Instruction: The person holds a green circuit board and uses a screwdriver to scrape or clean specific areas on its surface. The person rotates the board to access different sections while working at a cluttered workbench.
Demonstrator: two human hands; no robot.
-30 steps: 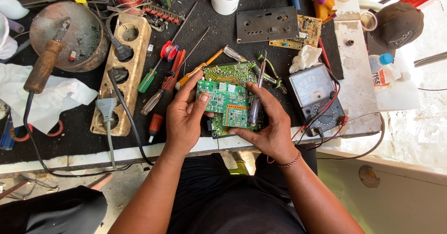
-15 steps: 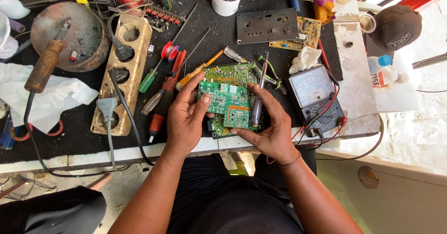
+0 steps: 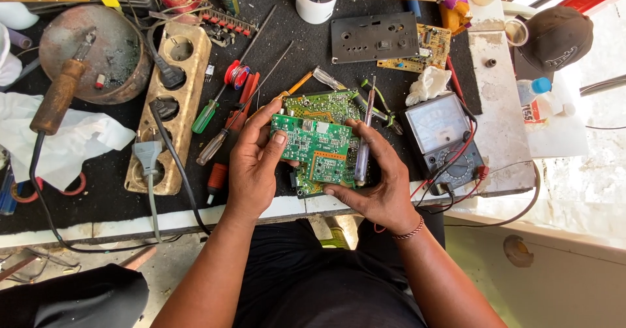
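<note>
1. Far left, a wooden-handled soldering iron [image 3: 57, 98] rests on a rusty round metal dish [image 3: 104, 57], its hot tip kept off the black mat.
2. Left hand [image 3: 251, 168] closed on the left edge of the small green printed circuit board [image 3: 312, 147], thumb on top, tilting it up for viewing above the bench edge.
3. Right hand [image 3: 377, 188] clamps the board's right side while pinning a clear-handled screwdriver [image 3: 362, 152] under the fingers.
4. Right, a grey analogue multimeter [image 3: 443, 135] lies within reach.
</note>
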